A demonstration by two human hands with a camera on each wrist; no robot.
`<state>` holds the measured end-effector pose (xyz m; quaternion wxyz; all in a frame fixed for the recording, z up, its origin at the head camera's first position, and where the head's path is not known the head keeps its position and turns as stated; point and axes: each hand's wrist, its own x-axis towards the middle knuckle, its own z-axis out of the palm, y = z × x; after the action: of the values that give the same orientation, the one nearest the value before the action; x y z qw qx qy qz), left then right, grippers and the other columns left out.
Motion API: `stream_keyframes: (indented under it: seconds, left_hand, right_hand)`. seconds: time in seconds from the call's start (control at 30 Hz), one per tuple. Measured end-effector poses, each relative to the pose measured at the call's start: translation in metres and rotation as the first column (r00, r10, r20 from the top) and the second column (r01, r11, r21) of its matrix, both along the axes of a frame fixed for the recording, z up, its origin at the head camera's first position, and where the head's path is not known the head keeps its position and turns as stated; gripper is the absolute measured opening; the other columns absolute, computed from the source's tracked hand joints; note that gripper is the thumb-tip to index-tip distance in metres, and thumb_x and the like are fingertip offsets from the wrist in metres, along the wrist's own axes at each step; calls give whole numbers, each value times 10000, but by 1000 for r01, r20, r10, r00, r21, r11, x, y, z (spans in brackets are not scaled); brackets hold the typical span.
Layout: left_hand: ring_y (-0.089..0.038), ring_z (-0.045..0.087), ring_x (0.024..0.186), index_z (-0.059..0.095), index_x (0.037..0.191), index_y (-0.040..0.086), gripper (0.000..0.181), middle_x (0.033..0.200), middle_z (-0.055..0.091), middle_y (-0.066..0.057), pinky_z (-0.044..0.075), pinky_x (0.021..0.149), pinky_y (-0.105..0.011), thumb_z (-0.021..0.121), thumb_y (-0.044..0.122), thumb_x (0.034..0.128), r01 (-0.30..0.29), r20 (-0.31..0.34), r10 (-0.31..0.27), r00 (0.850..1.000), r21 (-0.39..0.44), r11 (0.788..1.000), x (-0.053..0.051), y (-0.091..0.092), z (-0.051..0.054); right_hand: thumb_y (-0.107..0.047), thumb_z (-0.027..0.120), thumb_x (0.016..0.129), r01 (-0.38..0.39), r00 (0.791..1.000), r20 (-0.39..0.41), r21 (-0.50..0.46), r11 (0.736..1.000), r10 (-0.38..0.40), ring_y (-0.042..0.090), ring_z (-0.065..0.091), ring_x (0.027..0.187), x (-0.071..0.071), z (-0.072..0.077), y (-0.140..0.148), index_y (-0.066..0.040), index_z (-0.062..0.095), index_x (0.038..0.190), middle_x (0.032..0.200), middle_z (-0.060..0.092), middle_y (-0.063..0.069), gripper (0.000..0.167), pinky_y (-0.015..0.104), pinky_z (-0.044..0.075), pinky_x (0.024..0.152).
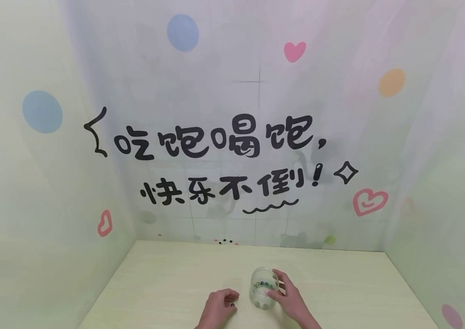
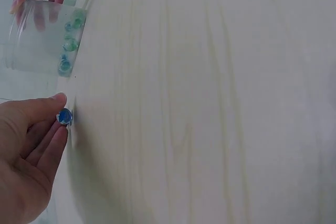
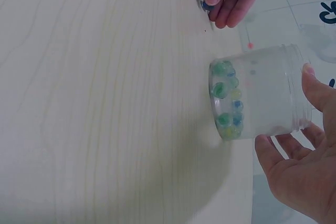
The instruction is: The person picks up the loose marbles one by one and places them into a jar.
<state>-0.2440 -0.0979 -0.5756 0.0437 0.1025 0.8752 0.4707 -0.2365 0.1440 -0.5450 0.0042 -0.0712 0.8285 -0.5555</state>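
Between the thumb and fingers of my left hand (image 1: 218,307) is a small clear glass marble with blue inside (image 2: 64,116), pinched just above the table. To its right stands a clear plastic jar (image 3: 265,93), upright and without a lid on its mouth. Green, blue and yellow marbles (image 3: 219,90) lie in a layer on the jar's bottom. My right hand (image 1: 292,299) grips the jar from the right side, thumb on the near wall and fingers round the far one. A short gap separates the left hand from the jar.
The pale wood-grain table (image 1: 166,274) meets a printed curtain (image 1: 216,91) at the back, with further curtain walls on the left and right. Black lettering, hearts and coloured dots are printed on it.
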Motion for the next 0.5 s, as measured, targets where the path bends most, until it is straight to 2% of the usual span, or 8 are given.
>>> stream_keyframes:
  seconds: [0.33, 0.5]
  left_hand:
    - [-278, 699, 941, 707, 1056, 19, 305, 1005, 736, -93, 594, 809, -398, 726, -96, 774, -8, 3, 8, 1000, 14, 1000, 0, 0, -4]
    - [-222, 692, 895, 711, 1028, 37, 288, 966, 731, -55, 595, 787, -370, 726, -97, 774, -14, -8, 14, 1000, 14, 1000, 0, 0, -9]
  right_hand:
    - [-160, 720, 904, -1, 1000, 8, 5, 1000, 1, 536, 508, 1259, -1, -1, 0, 22, 397, 1446, 1473, 401, 358, 657, 566, 519, 993]
    - [-162, 716, 909, -5, 1000, 13, 1, 1000, 5, 538, 508, 1257, -1, -1, 1, 27, 392, 1447, 1470, 402, 360, 656, 573, 515, 995]
